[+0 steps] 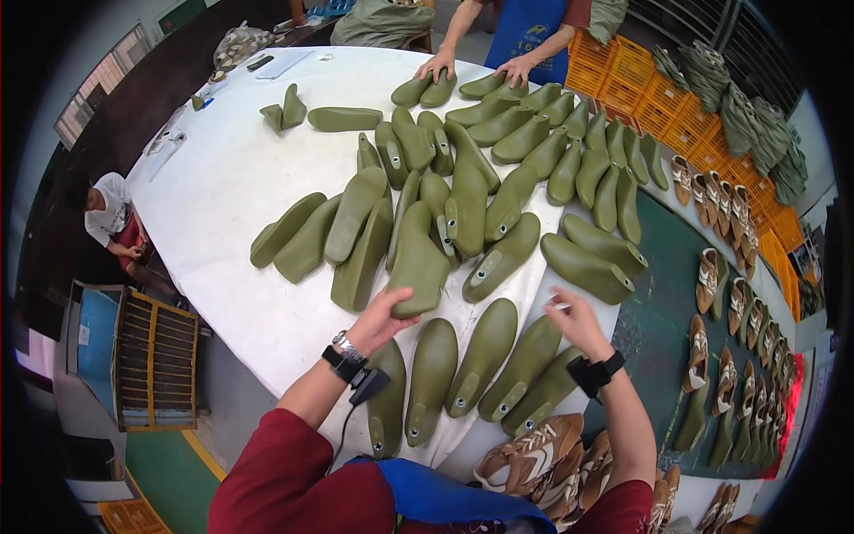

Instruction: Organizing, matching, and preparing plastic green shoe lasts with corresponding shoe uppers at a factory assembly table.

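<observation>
Green shoe lasts lie in a loose heap on the white-covered table. My left hand [382, 322] grips the heel end of one shoe last [416, 258], its thumb on the near side and its fingers curled underneath. That last rests tilted against others in the heap. To the right, my right hand [576, 322] is raised above the table with its fingers pinched. A small white bit shows at its fingertips, too small to name. Between my forearms, several lasts lie in a row, one of them a last [483, 358] with a round hole near its heel.
Across the table, another person's hands [438, 67] rest on lasts. Brown-and-white shoes [534, 454] sit by my right forearm, with more shoes [698, 351] on a green surface [654, 311] at right. Orange crates [632, 84] stand behind. At far left, a person sits near a wooden rack [156, 360].
</observation>
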Demonstrator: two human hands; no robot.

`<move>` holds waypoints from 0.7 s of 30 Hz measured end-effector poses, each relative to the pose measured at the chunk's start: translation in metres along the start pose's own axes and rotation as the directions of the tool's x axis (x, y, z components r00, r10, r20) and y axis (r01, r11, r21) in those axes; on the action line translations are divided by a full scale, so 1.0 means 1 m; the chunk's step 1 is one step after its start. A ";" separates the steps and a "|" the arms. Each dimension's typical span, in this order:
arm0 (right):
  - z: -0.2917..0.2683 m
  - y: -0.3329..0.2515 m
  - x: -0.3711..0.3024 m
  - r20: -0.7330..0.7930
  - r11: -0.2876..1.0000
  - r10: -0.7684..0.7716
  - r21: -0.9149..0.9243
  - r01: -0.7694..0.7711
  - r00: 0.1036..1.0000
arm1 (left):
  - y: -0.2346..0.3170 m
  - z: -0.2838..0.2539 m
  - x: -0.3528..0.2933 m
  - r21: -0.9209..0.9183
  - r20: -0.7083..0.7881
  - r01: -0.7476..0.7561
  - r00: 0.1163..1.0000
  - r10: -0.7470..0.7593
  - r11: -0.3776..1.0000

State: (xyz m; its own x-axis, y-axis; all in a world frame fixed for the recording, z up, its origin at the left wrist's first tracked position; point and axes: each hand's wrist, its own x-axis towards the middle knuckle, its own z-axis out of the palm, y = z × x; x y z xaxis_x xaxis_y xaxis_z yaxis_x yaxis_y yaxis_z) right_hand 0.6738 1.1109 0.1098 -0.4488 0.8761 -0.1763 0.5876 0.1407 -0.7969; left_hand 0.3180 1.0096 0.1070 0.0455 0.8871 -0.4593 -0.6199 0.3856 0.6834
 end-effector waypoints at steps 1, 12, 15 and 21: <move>0.011 -0.022 -0.010 0.206 0.988 -0.021 0.155 -0.012 0.978 | -0.001 0.003 -0.014 0.002 0.011 0.004 1.000 -0.004 1.000; 0.073 -0.137 -0.139 -0.092 0.503 0.002 0.860 0.079 0.996 | -0.048 0.107 -0.143 0.444 0.545 -0.247 0.837 -0.041 0.861; 0.026 -0.081 -0.186 0.227 0.026 0.206 0.971 -0.237 0.952 | -0.056 0.125 -0.146 0.511 0.618 -0.161 0.752 -0.230 0.844; -0.080 -0.005 -0.278 -0.284 0.549 0.615 0.824 -0.141 0.736 | -0.056 0.111 -0.150 0.672 0.531 -0.274 0.826 -0.190 0.688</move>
State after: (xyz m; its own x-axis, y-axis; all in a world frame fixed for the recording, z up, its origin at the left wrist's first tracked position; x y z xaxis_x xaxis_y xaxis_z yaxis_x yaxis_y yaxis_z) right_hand 0.8500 0.9035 0.2092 0.2220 0.8622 -0.4553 -0.1689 -0.4259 -0.8889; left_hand 0.4329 0.8831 0.2000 0.5713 0.7941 -0.2075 0.0879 0.1922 0.9774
